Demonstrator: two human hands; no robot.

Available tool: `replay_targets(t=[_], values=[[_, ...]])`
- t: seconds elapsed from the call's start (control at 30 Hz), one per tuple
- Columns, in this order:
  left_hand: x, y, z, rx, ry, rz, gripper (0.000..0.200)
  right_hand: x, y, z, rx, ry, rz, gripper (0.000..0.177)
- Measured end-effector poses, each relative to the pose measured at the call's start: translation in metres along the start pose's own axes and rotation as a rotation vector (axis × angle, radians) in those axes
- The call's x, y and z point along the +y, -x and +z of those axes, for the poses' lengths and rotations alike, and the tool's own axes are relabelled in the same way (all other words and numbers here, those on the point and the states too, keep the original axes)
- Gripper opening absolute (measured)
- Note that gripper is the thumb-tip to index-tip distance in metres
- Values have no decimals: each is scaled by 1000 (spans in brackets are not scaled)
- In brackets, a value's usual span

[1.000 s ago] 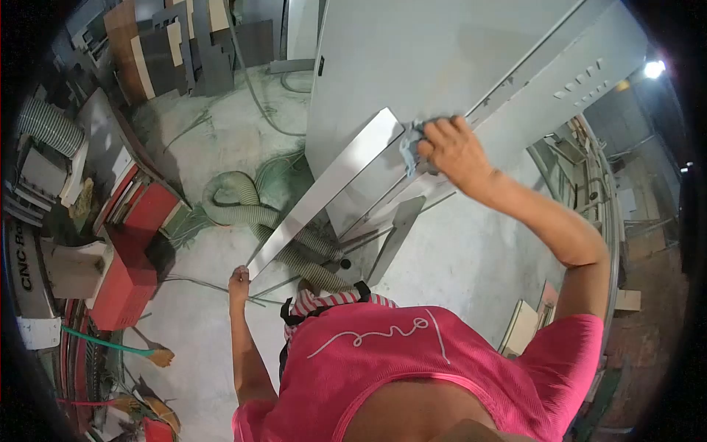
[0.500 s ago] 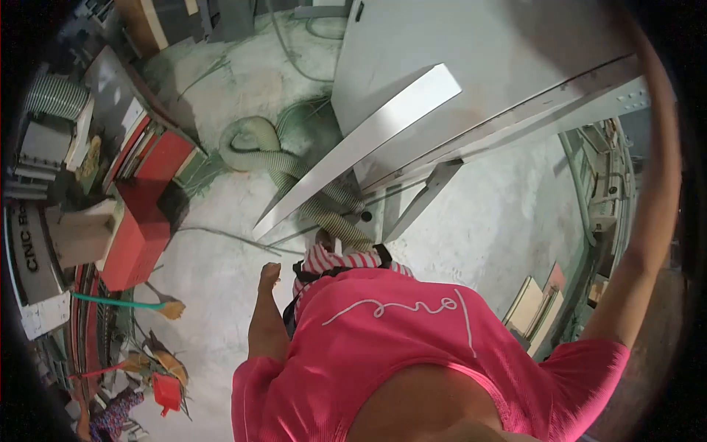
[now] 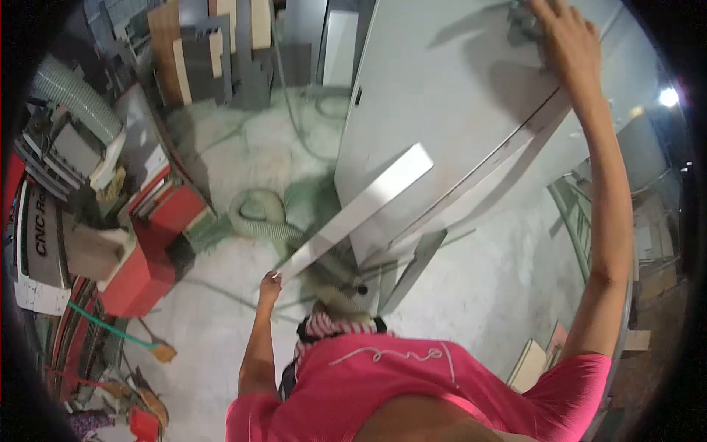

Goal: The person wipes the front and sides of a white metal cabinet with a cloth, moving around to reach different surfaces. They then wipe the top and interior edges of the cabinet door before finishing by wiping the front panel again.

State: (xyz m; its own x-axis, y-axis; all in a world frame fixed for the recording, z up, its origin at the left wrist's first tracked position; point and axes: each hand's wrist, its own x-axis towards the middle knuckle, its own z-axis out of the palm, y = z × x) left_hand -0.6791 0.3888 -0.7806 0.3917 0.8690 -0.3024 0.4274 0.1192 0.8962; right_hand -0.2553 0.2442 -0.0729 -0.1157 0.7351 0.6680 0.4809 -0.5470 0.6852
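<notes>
A long white board (image 3: 361, 202) slants from lower left to upper right beside a large grey panel (image 3: 434, 96). My left hand (image 3: 270, 286) is at the board's lower end, its fingers closed on the edge. Far up at the right, my right hand (image 3: 574, 44) is over the grey panel, with its arm stretched out. A crumpled grey cloth (image 3: 525, 23) is at its fingers, partly hidden by them. Shadows of the hand and cloth fall on the panel.
A ribbed hose (image 3: 269, 221) lies coiled on the floor beyond the board. Red machine parts (image 3: 140, 283) and a green-handled brush (image 3: 163, 353) are at the left. Upright board offcuts (image 3: 254, 81) stand at the back. A grey leg (image 3: 416, 272) is below the panel.
The view has tilted upward. My left hand has reached the board's lower end, from which it was apart before. My right hand, previously out of clear sight, now shows with the grey cloth.
</notes>
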Motion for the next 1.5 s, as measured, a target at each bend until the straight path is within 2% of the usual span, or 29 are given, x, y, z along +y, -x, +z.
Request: replay_targets(t=[0.03, 0.07, 0.1, 0.13, 0.17, 0.2, 0.27, 0.3, 0.33, 0.37, 0.4, 0.47, 0.5, 0.57, 0.63, 0.7, 0.73, 0.77, 0.83, 0.87, 0.9, 0.97, 1.0, 1.03, 1.1, 1.2, 1.33, 1.4, 1.5], values=[[50, -7, 11, -5, 3, 182, 29, -3, -21, -38, -78, 33, 244, 18], [100, -19, 25, 9, 6, 341, 27, 9, -32, -54, -139, 24, 350, 26], [164, -16, 34, 17, -65, 515, 29, 20, -31, -51, -99, 49, 366, 26], [231, -10, 39, -77, 47, 690, 37, 27, -23, -35, 33, 107, 235, 27], [289, -8, 49, -55, 20, 881, 45, 30, -15, -19, 151, 167, 97, 31], [378, 38, 43, -135, 223, 707, 50, 22, -3, -12, 137, 106, 16, 30], [474, 67, 58, -33, 194, 953, 48, -5, 26, -2, 182, -33, -127, 23], [517, 96, 61, -171, 373, 918, 52, -13, 37, -9, 91, -84, -145, 22], [546, 96, 81, -193, 496, 1160, 58, -18, 44, -20, 57, -153, -127, 22], [581, 119, 86, -230, 517, 1170, 60, -15, 45, -29, 64, -140, -116, 22], [612, 145, 87, -268, 535, 1177, 62, -12, 47, -37, 80, -284, -92, 25], [652, 166, 103, -19, 443, 1449, 68, -1, 52, -47, 94, -526, -64, 38], [663, 174, 112, -18, 435, 1472, 68, 2, 53, -53, 114, -518, -52, 38], [684, 186, 122, -70, 602, 1546, 77, 2, 57, -66, 152, -962, 151, 44], [691, 194, 124, -80, 643, 1582, 81, 15, 61, -91, 73, -1026, 235, 49], [696, 192, 127, -10, 678, 1730, 82, 26, 58, -113, -125, -1462, 597, 48], [699, 191, 127, 52, 685, 1821, 73, 32, 56, -126, -231, -1699, 713, 49], [703, 188, 126, 43, 690, 1828, 73, 36, 55, -127, -223, -1691, 719, 49], [714, 176, 131, 134, 685, 1852, 68, 43, 56, -122, -166, -2125, 663, 53], [725, 168, 136, 142, 786, 1843, 66, 49, 57, -116, -183, -2130, 602, 48], [738, 162, 136, 130, 791, 1848, 66, 56, 55, -113, -174, -2123, 610, 48], [775, 155, 131, 229, 781, 1849, 57, 77, 41, -111, 83, -1115, 429, 39], [802, 154, 129, 225, 844, 1845, 55, 88, 32, -98, 340, -808, 409, 33], [831, 155, 128, 217, 905, 1836, 52, 103, 20, -90, 496, -576, 360, 37], [884, 161, 126, 450, 905, 1813, 47, 121, -9, -72, 653, -428, 385, 40], [922, 155, 118, 339, 906, 1802, 42, 131, -42, -37, 775, -416, 384, 41], [858, 119, 134, 253, 775, 1740, 46, 121, -49, -22, 752, -474, 446, 40], [781, 73, 165, 258, 655, 1645, 51, 120, -47, -17, 713, -491, 468, 43], [651, 25, 204, 152, 536, 1665, 50, 117, -46, -14, 687, -531, 512, 48]])
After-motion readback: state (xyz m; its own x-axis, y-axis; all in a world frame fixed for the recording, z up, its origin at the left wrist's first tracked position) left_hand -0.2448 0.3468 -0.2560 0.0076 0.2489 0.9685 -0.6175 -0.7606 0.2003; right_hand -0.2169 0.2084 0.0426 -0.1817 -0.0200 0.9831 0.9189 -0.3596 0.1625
